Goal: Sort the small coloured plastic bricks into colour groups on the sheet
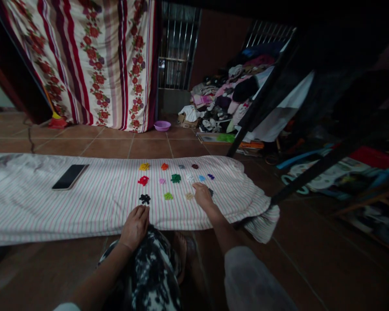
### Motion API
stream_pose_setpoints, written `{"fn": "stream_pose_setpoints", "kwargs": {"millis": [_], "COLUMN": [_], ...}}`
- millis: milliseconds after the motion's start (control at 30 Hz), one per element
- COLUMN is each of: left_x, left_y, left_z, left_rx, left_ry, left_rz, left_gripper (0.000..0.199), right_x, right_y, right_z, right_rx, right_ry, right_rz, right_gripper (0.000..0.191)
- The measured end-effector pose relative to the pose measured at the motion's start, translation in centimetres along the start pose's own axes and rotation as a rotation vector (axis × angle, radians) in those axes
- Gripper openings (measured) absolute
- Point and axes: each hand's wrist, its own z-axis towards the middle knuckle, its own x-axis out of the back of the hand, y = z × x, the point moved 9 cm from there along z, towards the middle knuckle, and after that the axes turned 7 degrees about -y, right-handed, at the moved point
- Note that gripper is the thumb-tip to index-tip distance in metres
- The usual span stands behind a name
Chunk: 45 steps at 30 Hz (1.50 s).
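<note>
Head camera is showing the right hand (203, 196) reaching to the white pieces (189, 177) on striped cloth (110, 211), seemingly adjusting them; the next move is probably needing light fingertips. Left hand (134, 226) is resting near the black pieces (145, 198); whether either grip is holding something, I cannot tell.

well beyond the left hand (136, 222), mostly to its left, a rose-patterned striped curtain (112, 65) hangs nearly to the terracotta-tiled floor (113, 142). a barred window (178, 43) stands far ahead of the right hand (202, 194), slightly to its left, with a purple basin (162, 125) on the tiles nearby. a reddish-brown wall (218, 39) rises straight beyond that hand; farther to its right is a second barred window (269, 33), a heap of clothes (228, 88) piled below. nearer, also to its right, a dark post (262, 97) slants upward. light is dim, and the area farthest right of the hand sinks into deep shadow.
</note>
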Motion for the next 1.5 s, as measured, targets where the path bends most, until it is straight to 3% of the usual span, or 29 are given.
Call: {"fn": "stream_pose_setpoints", "kwargs": {"millis": [167, 333, 600, 867, 1133, 1333, 1500], "left_x": [-0.2, -0.2, -0.3, -0.3, -0.2, -0.1, 0.0], "left_y": [0.3, 0.4, 0.6, 0.1, 0.1, 0.1, 0.0], "left_z": [0.0, -0.2, -0.1, -0.5, -0.4, -0.2, -0.1], "left_rx": [-0.008, 0.021, 0.223, 0.196, 0.199, 0.208, 0.229], "left_ry": [-0.022, 0.046, 0.148, 0.175, 0.182, 0.184, 0.173], "left_rz": [0.017, 0.024, -0.026, -0.080, -0.076, -0.056, -0.072], "left_gripper": [0.035, 0.034, 0.033, 0.033, 0.032, 0.030, 0.032], "right_x": [0.0, 0.2, -0.2, -0.1, 1.8, 0.6, -0.5], "right_y": [-0.1, -0.1, -1.5, -1.1, -1.0, -1.6, -1.6], "right_z": [0.6, 1.0, 1.3, 1.8, 3.5, 6.7, 7.7], "right_rx": [0.000, 0.006, 0.053, 0.054, 0.038, 0.052, 0.080], "right_ry": [-0.029, -0.039, -0.033, 0.006, 0.083, -0.016, -0.086], "right_rz": [0.008, 0.005, -0.044, -0.001, 0.053, -0.021, -0.053], "right_gripper": [0.048, 0.048, 0.040, 0.042, 0.048, 0.057, 0.055]}}
